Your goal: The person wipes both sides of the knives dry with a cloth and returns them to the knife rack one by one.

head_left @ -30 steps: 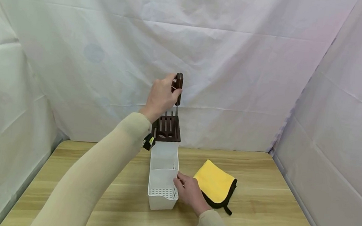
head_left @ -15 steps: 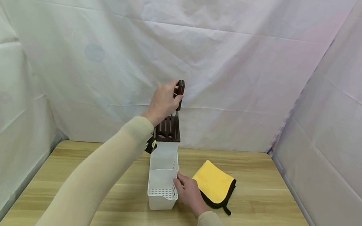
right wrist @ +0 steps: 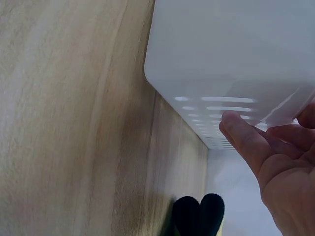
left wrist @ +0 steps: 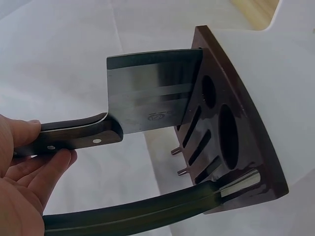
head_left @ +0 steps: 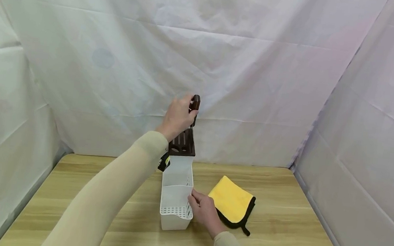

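Note:
My left hand [head_left: 177, 115] grips the dark wooden handle of a cleaver [left wrist: 150, 96]. The blade points down, with its lower part inside a slot of the dark brown slotted top of the white knife holder [head_left: 179, 169]. Alongside it, in the left wrist view, a second dark handle [left wrist: 133, 214] with a metal neck stands in the same top, below the cleaver. At the holder's right side, my right hand [head_left: 206, 210] holds the wall near the front compartment, its fingers [right wrist: 241, 132] against the slotted outer side. The cleaver's lower edge is hidden in the holder.
Right of the holder lies a folded yellow cloth [head_left: 233, 201] with black edging and a loop, close to my right hand. The wooden table [head_left: 287, 228] is bordered by white fabric [head_left: 252, 80] at the back and both sides.
My left hand has come down with the cleaver, whose blade has sunk deeper into the slot. The right hand has stayed on the holder's wall.

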`<state>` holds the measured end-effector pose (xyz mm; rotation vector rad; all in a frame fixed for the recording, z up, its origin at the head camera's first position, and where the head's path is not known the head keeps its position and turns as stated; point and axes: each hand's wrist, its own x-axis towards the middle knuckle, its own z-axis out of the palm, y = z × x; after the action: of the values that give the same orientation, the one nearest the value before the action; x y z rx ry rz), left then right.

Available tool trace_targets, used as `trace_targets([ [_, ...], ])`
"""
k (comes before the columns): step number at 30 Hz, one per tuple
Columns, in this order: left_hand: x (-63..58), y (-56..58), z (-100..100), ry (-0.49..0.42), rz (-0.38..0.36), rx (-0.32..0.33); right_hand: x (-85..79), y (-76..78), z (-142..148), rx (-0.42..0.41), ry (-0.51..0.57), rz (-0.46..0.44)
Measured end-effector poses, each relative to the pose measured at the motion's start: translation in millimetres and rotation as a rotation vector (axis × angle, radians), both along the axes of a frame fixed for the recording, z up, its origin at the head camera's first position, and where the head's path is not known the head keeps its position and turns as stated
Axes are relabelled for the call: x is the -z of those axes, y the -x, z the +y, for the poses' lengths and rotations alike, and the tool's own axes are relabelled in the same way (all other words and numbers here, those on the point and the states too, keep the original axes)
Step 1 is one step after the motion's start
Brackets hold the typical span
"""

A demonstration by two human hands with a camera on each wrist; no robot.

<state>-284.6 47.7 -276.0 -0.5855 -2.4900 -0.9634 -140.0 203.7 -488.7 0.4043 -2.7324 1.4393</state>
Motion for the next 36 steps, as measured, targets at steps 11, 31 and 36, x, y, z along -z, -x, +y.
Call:
trace_targets([
  [11, 1.8, -0.6, 10, 0.066, -0.045, -0.029, 1.8, 1.9, 2, -0.002, 0.007, -0.007],
  [31, 4.8, -2.3, 19, 0.074, -0.169, -0.074, 8.2, 0.0, -1, 0.048, -0.017, 0.073],
  [36, 5.0, -2.3, 21, 0.072, -0.172, -0.074, 11.8, -1.4, -6, 0.092, -0.038, 0.115],
])
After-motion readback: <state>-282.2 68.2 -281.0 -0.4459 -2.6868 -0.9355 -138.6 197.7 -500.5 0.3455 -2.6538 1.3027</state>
